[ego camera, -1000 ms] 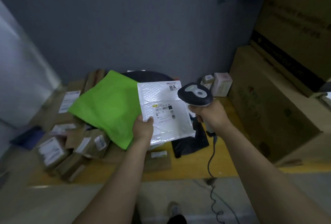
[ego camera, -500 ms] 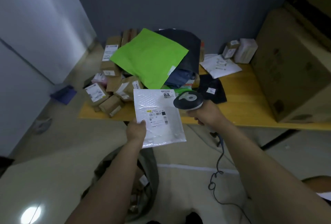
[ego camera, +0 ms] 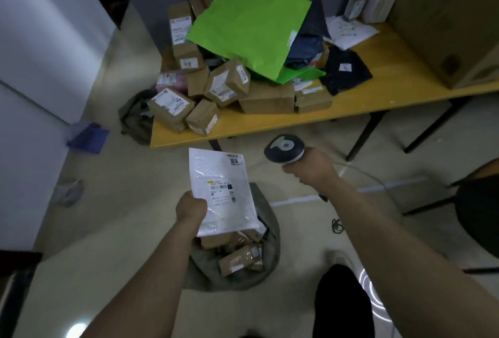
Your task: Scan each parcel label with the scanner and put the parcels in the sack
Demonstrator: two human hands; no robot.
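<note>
Gripping of a white padded envelope (ego camera: 213, 165) by the left hand (ego camera: 191, 209) is noted: fingers are curled and clamped on its lower left edge. The envelope is held face up, in the air, directly above the open sack (ego camera: 267, 264). A printed label (ego camera: 221, 192) is seen at the middle of the envelope, and a smaller sticker at its top right corner.

The sack is set on the floor, in front of the table's (ego camera: 270, 124) front edge. Its mouth is open and several brown boxes (ego camera: 237, 259) are seen lying inside.

The scanner (ego camera: 284, 148) is held by the right hand (ego camera: 310, 169), fingers wrapped tight round the handle. Its head is raised, to the right of the envelope and apart from it. A cable (ego camera: 361, 173) is seen trailing off behind the right hand.

On the table:
- A heap of cardboard boxes (ego camera: 226, 82) is piled at the left end, reaching the front left corner.
- A large green envelope (ego camera: 248, 27) is laid tilted on top of the heap, toward the back edge.
- Dark bags (ego camera: 345, 70) are seen just right of the heap.
- White papers (ego camera: 348, 31) are spread near the back edge.
- A big carton (ego camera: 445, 19) is stood at the right end.

A second grey-green bag (ego camera: 135, 116) is slumped on the floor beside the table's left end.
</note>
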